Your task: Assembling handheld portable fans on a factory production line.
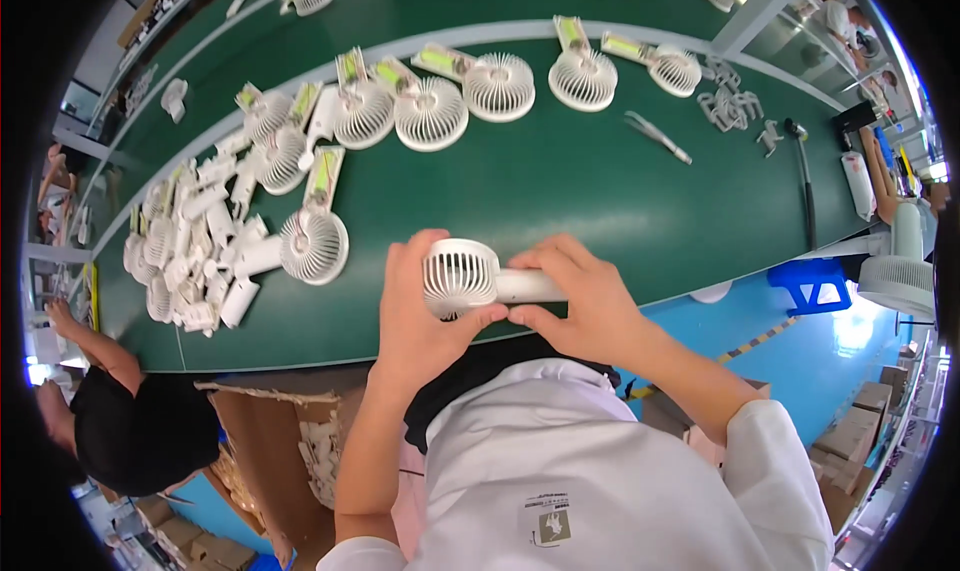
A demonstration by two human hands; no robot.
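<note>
A white handheld fan (470, 279), smooth plastic with a round slatted grille and a straight handle, is sitting between both hands just above the person's chest, at the near edge of the green table (560, 201). The left hand (420, 311) is curling closed around the grille; the right hand (575, 296) is gripping the handle, fingers folded over it. Down to the left of the left hand, an open cardboard box (265, 441) is holding white plastic parts. Beyond the left hand a heap of white casings (195, 251) is lying, beside a finished fan (313, 244). Beyond the right hand, metal tweezers (657, 136) are resting.
</note>
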